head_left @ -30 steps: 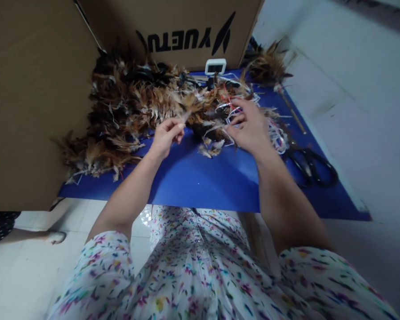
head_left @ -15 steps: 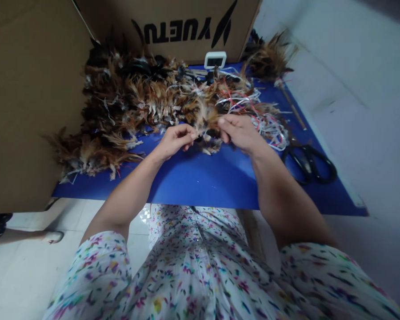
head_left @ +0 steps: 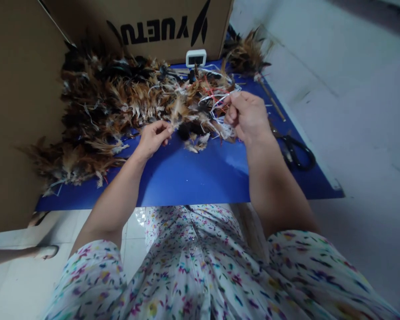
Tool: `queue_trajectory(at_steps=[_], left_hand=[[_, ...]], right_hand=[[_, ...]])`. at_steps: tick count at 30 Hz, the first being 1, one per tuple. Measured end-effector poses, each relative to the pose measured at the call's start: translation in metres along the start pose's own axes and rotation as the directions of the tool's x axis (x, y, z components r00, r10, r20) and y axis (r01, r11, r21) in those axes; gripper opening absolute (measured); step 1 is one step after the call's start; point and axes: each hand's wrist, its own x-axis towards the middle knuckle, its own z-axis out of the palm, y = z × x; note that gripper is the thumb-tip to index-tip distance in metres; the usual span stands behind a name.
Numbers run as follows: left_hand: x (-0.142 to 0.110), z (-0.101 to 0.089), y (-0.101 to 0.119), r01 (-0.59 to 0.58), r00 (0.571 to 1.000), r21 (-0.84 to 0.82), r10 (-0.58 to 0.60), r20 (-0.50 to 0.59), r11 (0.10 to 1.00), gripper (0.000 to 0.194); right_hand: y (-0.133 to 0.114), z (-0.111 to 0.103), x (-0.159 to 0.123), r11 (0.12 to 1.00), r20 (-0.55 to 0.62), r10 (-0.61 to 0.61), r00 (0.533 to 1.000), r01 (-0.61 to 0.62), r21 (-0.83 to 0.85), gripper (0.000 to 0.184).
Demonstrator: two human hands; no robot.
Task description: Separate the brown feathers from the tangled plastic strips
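Observation:
My left hand (head_left: 153,138) pinches the quill end of a small brown feather tuft (head_left: 176,111) at the front edge of a big heap of brown and black feathers (head_left: 103,106). Over a tangle of white and red plastic strings (head_left: 220,95), my right hand (head_left: 248,116) is raised with its fingers closed round some of the white strands. Both hands hover over a blue board (head_left: 193,173) that lies in front of me. A few loose feathers (head_left: 196,142) lie on the board between my hands.
Black scissors (head_left: 295,151) lie on the board right of my right wrist. A cardboard box (head_left: 146,26) stands behind the heap, a cardboard wall (head_left: 13,111) on the left. A small white device (head_left: 196,58) sits by the box. A finished feather duster (head_left: 250,53) lies far right. Another person's foot (head_left: 36,253) shows lower left.
My hands have come apart: the right one rose and pulled white strings up from the tangle, the left stayed low with the feather tuft. The view shifted slightly to the right.

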Motion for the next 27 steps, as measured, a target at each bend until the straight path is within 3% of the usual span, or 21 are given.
queue_trajectory(at_steps=[5,9,10,13,16,19,23,27], left_hand=[[0.005,-0.005,-0.002,-0.022,0.992,-0.092,0.01,-0.129,0.996,0.038],[0.008,-0.01,-0.002,-0.072,0.981,-0.161,0.041,-0.191,0.984,0.037],[0.009,-0.012,-0.002,-0.082,0.979,-0.171,0.047,-0.2,0.982,0.036],[0.009,-0.016,0.001,-0.109,0.973,-0.184,0.068,-0.219,0.977,0.034],[0.008,-0.019,0.005,-0.146,0.966,-0.18,0.101,-0.24,0.973,0.032],[0.007,-0.019,0.006,-0.165,0.961,-0.182,0.117,-0.249,0.969,0.032],[0.007,-0.018,0.007,-0.157,0.96,-0.196,0.103,-0.259,0.968,0.034],[0.006,-0.016,0.008,-0.146,0.962,-0.181,0.097,-0.257,0.973,0.034]], right_hand=[[0.017,-0.018,0.015,0.999,-0.188,0.012,0.982,-0.005,0.039,0.038],[0.03,-0.027,0.02,0.974,-0.185,-0.002,0.983,-0.04,-0.224,0.02],[0.032,-0.029,0.019,0.945,-0.165,-0.024,0.986,-0.031,-0.324,0.021],[0.03,-0.034,0.014,0.796,-0.114,-0.129,0.985,0.035,-0.604,0.056],[0.02,-0.04,0.007,0.67,-0.117,-0.252,0.961,0.085,-0.737,0.042],[0.008,-0.038,0.002,0.643,-0.109,-0.307,0.945,0.122,-0.756,0.032],[0.003,-0.016,-0.003,0.627,0.124,-0.264,0.957,0.268,-0.732,0.037],[0.011,0.013,-0.008,0.524,0.395,-0.222,0.891,0.451,-0.722,0.038]])
